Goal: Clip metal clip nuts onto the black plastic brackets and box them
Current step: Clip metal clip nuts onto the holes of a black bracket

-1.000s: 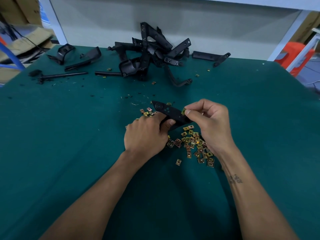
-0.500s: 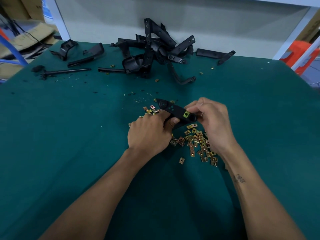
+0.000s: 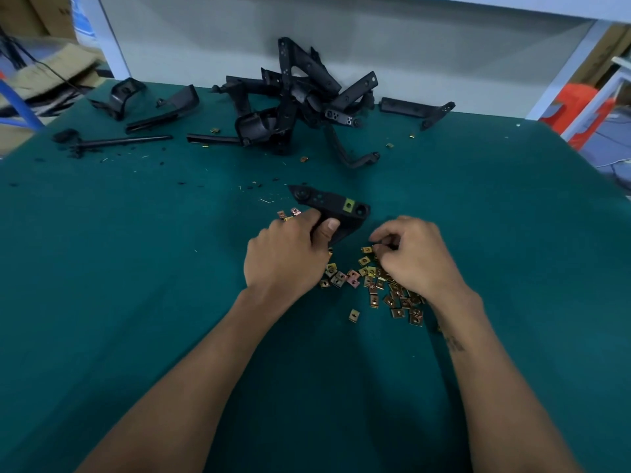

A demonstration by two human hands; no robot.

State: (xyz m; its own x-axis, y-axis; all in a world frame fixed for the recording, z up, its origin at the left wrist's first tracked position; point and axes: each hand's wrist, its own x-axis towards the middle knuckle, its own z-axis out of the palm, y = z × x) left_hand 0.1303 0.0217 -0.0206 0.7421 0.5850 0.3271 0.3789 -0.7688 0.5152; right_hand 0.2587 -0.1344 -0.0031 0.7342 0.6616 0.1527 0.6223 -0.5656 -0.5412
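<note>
Head view looks down on a wide green tabletop [image 3: 119, 302] that fills most of the scene. At its far edge, against the pale wall, lies a tangled pile of black plastic brackets [image 3: 300, 100], with a few loose black pieces [image 3: 160, 110] spread off to its left and one more bracket [image 3: 415, 109] to its right. Nearer, at mid-tabletop, the left hand [image 3: 290, 256] grips a single black bracket [image 3: 329, 204] from below, thumb pressed on its near face; a yellowish clip nut [image 3: 348, 204] already sits on the bracket near its right end. The right hand [image 3: 415, 257] rests just right of it, fingers curled down over the heap; whether they pinch a nut cannot be told. Beneath and between both hands lies a scatter of small metal clip nuts [image 3: 372, 288], a few strays [image 3: 288, 213] just left of the left hand.
</note>
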